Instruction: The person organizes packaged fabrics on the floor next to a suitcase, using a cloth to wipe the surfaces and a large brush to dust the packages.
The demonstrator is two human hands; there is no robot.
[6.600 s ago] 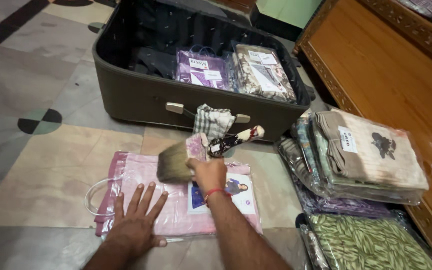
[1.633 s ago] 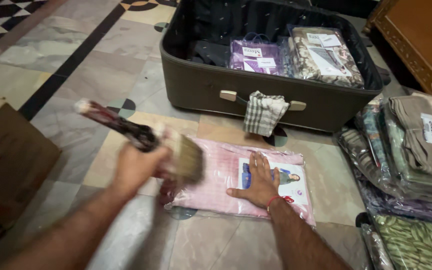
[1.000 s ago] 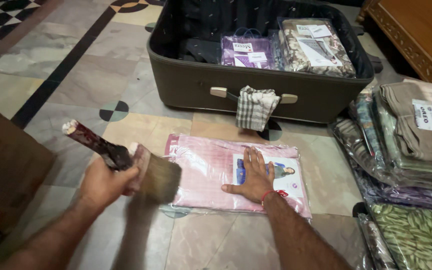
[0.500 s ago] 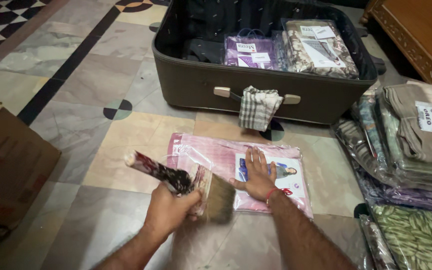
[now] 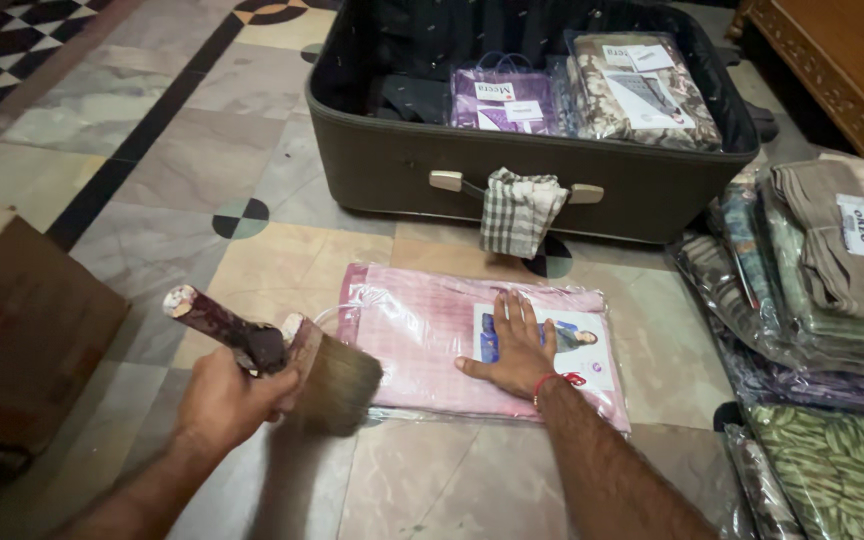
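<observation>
My left hand (image 5: 227,398) grips a wide paint-stained brush (image 5: 297,360) by its handle. Its bristles hang at the left edge of a flat pink cloth packet in clear plastic (image 5: 422,335) that lies on the floor. My right hand (image 5: 517,348) presses flat on the packet's printed card, fingers spread, a red thread around the wrist. Beyond the packet stands an open olive suitcase (image 5: 392,175) with a purple packet (image 5: 502,100) and a floral packet (image 5: 637,90) inside, and a checked cloth (image 5: 517,210) draped over its handle.
Stacks of plastic-wrapped cloth packets (image 5: 822,290) fill the floor at the right. A cardboard box (image 5: 17,340) sits at the left. A carved wooden bed frame (image 5: 842,60) runs along the far right. Patterned stone tiles (image 5: 152,170) stretch to the left of the suitcase.
The brush swept left off the packet's near edge, from beside my right hand to the packet's left end. My right hand stayed pressed on the packet.
</observation>
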